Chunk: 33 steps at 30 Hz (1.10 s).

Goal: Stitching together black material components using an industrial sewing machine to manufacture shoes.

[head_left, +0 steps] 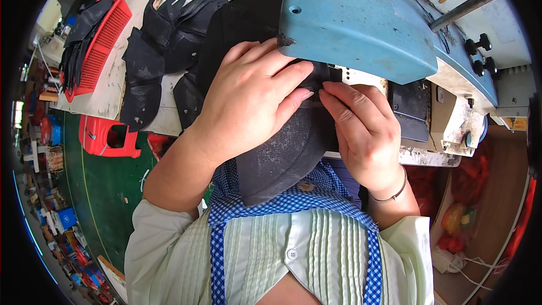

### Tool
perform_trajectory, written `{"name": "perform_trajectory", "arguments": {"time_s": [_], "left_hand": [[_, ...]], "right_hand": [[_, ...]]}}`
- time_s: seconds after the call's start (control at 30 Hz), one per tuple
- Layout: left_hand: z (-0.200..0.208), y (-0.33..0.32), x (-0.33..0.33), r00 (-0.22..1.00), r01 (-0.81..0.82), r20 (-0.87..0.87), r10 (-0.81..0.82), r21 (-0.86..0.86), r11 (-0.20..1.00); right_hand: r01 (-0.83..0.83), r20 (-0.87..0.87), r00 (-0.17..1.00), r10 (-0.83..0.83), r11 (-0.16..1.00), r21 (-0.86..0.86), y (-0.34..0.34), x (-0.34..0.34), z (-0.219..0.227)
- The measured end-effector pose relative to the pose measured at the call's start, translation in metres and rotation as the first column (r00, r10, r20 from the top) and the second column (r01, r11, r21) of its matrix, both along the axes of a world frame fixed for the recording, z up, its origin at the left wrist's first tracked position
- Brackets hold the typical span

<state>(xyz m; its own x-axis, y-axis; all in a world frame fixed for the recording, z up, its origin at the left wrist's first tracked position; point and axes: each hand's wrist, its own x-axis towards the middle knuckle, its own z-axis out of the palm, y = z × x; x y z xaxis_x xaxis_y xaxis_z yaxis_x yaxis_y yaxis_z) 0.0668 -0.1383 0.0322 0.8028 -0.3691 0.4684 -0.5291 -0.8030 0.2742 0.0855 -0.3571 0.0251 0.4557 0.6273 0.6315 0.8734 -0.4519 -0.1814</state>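
One black piece (282,155) — left hand (257,90), right hand (364,127) on it.

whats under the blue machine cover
By the lower edge of the blue machine cover, the left hand and right hand touch a black curved piece. Anything directly beneath the cover is hidden.

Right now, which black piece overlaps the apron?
The curved one between left hand and right hand; those piled left and in the red basket don't reach the apron.
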Motion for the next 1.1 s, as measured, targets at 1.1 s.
{"name": "perform_trajectory", "arguments": {"time_s": [1.1], "left_hand": [[-0.001,0.012,0.02,0.992,0.09,0.091,-0.089,-0.011,0.996]], "right_hand": [[0.022,-0.003,1.0,-0.022,0.994,-0.106,0.002,0.001,0.0]]}}
